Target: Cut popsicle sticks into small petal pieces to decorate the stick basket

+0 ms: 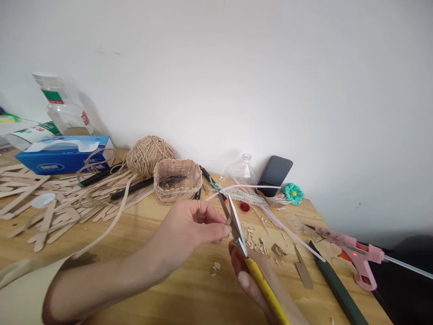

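Observation:
My right hand point(252, 282) grips the yellow handles of a pair of scissors point(237, 228), blades parted and pointing up and away. My left hand point(189, 232) is closed in a pinch right beside the blades, thumb and fingers pressed together on something too small to make out, possibly the end of the pale pink ribbon point(257, 186). That ribbon runs from the blades toward a clear plastic bottle top point(241, 170) and down to the right across the table. Small wood chips point(259, 243) lie just behind the scissors.
A pink glue gun point(358, 259) lies at the right edge beside a dark green strip point(338, 289). A small stick basket point(177, 179), twine ball point(149, 154), black phone point(274, 174), teal flower point(292, 193), blue tissue box point(64, 154) and many wooden sticks point(50, 203) crowd the wooden table point(189, 293).

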`<move>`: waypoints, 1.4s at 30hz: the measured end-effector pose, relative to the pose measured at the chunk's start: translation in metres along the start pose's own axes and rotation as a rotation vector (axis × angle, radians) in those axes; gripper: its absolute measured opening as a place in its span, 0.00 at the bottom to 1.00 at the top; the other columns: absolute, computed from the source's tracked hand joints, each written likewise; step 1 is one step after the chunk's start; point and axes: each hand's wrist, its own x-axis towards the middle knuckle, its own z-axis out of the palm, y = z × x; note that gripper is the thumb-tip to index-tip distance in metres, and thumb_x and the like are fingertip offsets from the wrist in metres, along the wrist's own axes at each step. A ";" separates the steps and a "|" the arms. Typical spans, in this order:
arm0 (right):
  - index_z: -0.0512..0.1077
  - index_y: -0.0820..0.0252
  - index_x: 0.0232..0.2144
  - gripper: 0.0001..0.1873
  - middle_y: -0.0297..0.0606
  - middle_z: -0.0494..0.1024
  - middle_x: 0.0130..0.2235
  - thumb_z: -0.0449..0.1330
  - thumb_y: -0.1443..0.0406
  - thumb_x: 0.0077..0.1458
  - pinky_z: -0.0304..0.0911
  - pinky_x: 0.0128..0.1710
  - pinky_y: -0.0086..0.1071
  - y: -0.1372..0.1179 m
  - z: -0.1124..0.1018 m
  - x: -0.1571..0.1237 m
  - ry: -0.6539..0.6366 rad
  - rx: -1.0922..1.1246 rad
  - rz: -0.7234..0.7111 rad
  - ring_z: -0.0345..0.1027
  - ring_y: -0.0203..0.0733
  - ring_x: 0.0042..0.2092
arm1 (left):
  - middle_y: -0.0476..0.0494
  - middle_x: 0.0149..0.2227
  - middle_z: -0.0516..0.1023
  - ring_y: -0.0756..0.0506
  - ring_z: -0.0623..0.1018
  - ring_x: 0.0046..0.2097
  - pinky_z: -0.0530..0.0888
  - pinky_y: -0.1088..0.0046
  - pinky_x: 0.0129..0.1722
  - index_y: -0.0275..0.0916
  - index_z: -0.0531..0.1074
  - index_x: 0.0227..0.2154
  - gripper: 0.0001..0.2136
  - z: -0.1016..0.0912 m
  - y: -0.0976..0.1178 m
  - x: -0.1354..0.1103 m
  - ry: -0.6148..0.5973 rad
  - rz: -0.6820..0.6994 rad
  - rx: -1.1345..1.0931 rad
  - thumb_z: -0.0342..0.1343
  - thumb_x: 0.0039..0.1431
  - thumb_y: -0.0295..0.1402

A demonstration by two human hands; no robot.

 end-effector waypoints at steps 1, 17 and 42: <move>0.56 0.56 0.23 0.28 0.29 0.53 0.22 0.45 0.38 0.50 0.43 0.21 0.31 -0.002 -0.001 0.000 -0.004 -0.005 0.002 0.46 0.36 0.24 | 0.54 0.17 0.73 0.54 0.70 0.23 0.68 0.77 0.26 0.36 0.71 0.17 0.04 0.000 0.000 0.001 -0.006 0.002 0.011 0.62 0.37 0.27; 0.48 0.55 0.20 0.30 0.28 0.49 0.22 0.44 0.36 0.47 0.39 0.21 0.29 -0.021 -0.009 -0.003 0.011 -0.082 0.111 0.41 0.34 0.24 | 0.54 0.18 0.74 0.52 0.70 0.24 0.67 0.76 0.26 0.37 0.74 0.18 0.03 -0.012 0.014 0.006 -0.003 0.013 0.274 0.63 0.37 0.28; 0.57 0.56 0.21 0.32 0.31 0.58 0.21 0.45 0.34 0.46 0.49 0.21 0.30 -0.002 -0.011 -0.001 -0.077 0.134 0.059 0.52 0.36 0.23 | 0.51 0.22 0.75 0.52 0.71 0.26 0.71 0.78 0.27 0.37 0.75 0.19 0.01 -0.014 0.015 0.007 -0.027 0.026 0.120 0.62 0.39 0.26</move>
